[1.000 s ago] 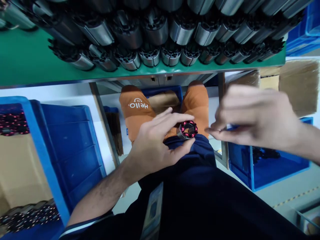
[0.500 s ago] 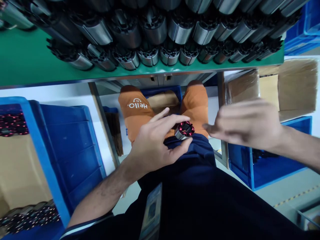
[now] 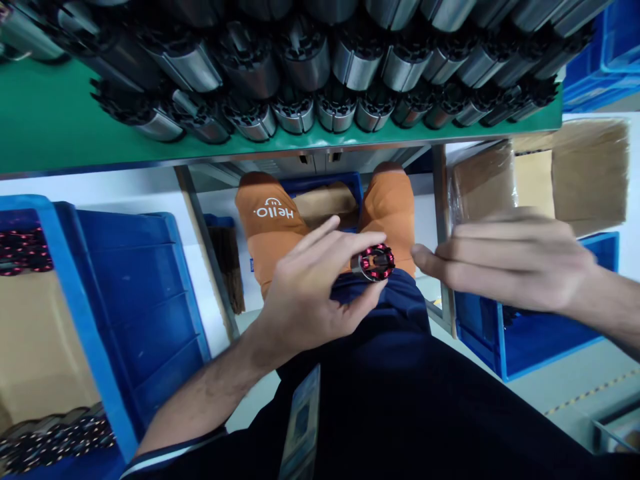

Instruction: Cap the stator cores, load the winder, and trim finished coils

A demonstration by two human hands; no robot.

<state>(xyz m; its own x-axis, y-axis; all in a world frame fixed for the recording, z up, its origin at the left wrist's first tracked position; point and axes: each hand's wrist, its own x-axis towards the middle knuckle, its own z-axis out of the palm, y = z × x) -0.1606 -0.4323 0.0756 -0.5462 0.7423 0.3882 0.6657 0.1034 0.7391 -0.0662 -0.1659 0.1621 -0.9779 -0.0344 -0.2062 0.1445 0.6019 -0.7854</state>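
Note:
My left hand (image 3: 315, 293) is closed on a small round motor stator (image 3: 373, 262) with red copper windings, pinched between thumb and fingers above my lap. My right hand (image 3: 505, 260) hovers just right of the stator, fingers held together and pointing left at it, its thumb tip a short gap from the part. What the right fingers hold, if anything, is hidden.
A green workbench (image 3: 50, 127) carries several rows of metal motor cylinders (image 3: 300, 73). A blue bin (image 3: 135, 293) at left holds wound stators (image 3: 20, 247). Another blue bin (image 3: 550, 340) sits low right, with cardboard boxes (image 3: 575, 167) behind it. Orange slippers (image 3: 273, 223) show below the bench.
My right hand dropped lower and stayed close to the stator. My left hand turned the stator a little, so its ring of red windings faces the camera again.

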